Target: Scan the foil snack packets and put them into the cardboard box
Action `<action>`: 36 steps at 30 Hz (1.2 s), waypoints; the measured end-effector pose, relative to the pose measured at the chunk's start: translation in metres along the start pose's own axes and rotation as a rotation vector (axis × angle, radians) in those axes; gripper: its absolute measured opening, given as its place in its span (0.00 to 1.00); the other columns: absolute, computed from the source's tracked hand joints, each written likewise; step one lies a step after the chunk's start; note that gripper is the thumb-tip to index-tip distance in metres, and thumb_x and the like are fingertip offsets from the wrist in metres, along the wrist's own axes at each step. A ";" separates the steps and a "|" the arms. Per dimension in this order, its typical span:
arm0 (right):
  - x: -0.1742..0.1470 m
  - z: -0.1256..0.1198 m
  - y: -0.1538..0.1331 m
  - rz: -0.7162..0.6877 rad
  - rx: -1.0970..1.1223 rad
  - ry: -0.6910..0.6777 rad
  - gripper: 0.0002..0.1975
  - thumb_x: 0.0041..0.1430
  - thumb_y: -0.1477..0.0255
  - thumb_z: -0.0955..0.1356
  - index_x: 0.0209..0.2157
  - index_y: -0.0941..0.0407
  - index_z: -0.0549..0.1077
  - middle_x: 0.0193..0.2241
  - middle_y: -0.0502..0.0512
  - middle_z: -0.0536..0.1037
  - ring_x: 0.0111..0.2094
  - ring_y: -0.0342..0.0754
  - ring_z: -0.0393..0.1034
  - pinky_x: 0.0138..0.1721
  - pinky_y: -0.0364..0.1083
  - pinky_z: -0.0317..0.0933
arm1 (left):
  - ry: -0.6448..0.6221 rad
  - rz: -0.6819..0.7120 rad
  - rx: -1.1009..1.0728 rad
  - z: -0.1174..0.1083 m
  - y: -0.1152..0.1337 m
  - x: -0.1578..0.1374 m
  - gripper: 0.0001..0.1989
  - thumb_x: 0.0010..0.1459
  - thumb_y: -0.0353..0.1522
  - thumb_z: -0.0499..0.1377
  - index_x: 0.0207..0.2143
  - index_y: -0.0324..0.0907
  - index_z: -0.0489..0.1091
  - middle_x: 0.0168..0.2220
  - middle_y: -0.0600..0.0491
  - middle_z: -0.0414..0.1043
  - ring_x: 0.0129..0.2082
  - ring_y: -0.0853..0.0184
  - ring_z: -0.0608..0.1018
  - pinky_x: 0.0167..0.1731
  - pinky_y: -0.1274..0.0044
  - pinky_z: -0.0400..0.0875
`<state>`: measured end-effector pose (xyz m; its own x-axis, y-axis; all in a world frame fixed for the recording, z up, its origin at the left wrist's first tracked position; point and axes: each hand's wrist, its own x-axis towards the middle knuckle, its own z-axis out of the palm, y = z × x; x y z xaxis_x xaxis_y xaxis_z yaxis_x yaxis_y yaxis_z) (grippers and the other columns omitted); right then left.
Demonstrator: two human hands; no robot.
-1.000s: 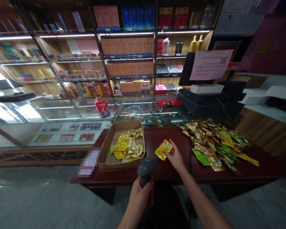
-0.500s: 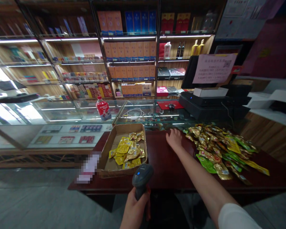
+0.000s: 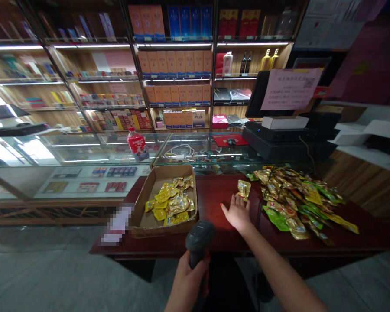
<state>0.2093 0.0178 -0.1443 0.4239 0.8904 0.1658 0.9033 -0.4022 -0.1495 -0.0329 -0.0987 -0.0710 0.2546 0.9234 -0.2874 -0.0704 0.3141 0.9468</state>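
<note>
Now the right hand [image 3: 238, 214] spreads loosely, fingertips meeting the near edge of a gold packet [image 3: 244, 187] at its twelve o'clock; the left hand [image 3: 189, 274] wraps the scanner [image 3: 200, 236].

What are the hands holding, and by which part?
The left hand holds the scanner by its handle. The right hand is open at a gold packet's near end, showing no grip.
</note>
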 end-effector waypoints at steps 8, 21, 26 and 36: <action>-0.042 -0.017 -0.004 0.042 0.240 0.205 0.23 0.68 0.64 0.61 0.61 0.54 0.71 0.57 0.71 0.72 0.56 0.66 0.68 0.54 0.62 0.59 | 0.001 0.017 -0.017 0.002 -0.006 -0.004 0.22 0.44 0.49 0.67 0.30 0.42 0.67 0.11 0.62 0.61 0.07 0.74 0.61 0.07 0.82 0.54; -0.035 -0.001 0.012 -0.174 0.781 0.292 0.29 0.65 0.62 0.64 0.65 0.53 0.64 0.54 0.64 0.76 0.53 0.56 0.73 0.55 0.55 0.67 | -0.003 0.016 -0.008 0.010 0.006 -0.004 0.20 0.46 0.47 0.67 0.31 0.41 0.67 0.13 0.62 0.62 0.08 0.73 0.63 0.08 0.82 0.57; -0.033 -0.003 0.014 -0.150 0.921 0.322 0.28 0.61 0.64 0.68 0.62 0.54 0.67 0.57 0.63 0.74 0.58 0.57 0.70 0.59 0.56 0.65 | 0.013 0.027 -0.017 0.012 0.026 -0.001 0.18 0.47 0.43 0.67 0.30 0.42 0.65 0.15 0.61 0.66 0.09 0.73 0.65 0.09 0.82 0.59; -0.033 0.006 0.012 -0.193 0.977 0.319 0.32 0.59 0.64 0.70 0.64 0.54 0.65 0.60 0.64 0.72 0.58 0.58 0.70 0.59 0.58 0.65 | -0.064 0.050 0.024 0.011 0.018 0.008 0.17 0.48 0.43 0.66 0.29 0.41 0.67 0.15 0.60 0.65 0.08 0.73 0.65 0.08 0.82 0.59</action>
<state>0.2061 -0.0150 -0.1578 0.4041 0.7664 0.4994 0.5711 0.2152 -0.7922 -0.0212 -0.0882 -0.0542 0.3122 0.9216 -0.2307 -0.0614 0.2619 0.9631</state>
